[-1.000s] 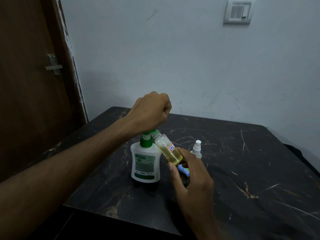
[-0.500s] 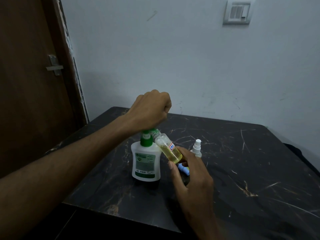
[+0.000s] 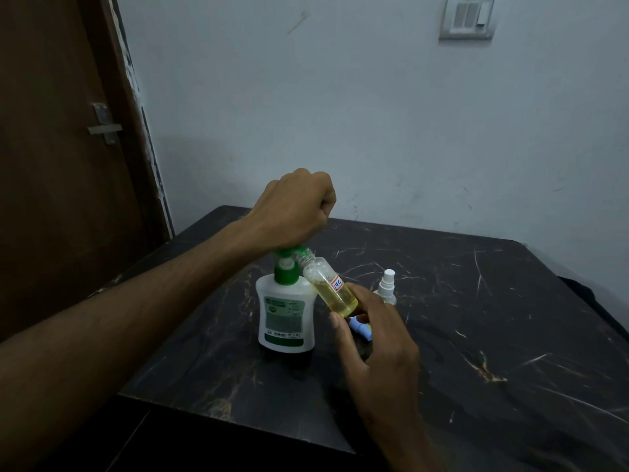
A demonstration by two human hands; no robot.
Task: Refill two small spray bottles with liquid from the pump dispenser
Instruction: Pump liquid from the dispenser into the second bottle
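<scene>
Left hand [image 3: 295, 207]: fist, pressing down on the green pump head of the white dispenser [image 3: 285, 310], upright on the dark tabletop [image 3: 476, 335]. Right hand [image 3: 376, 338]: grip closed round the base of an uncapped small bottle [image 3: 332, 287], tilted, mouth at the pump spout, partly filled with yellow liquid. Second spray bottle [image 3: 387, 287] stands just behind, capped.

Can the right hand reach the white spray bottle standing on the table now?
Probably not yet. The right hand is busy holding the tilted small bottle at the pump dispenser. The white spray bottle stands close behind it, with nothing between.
</scene>
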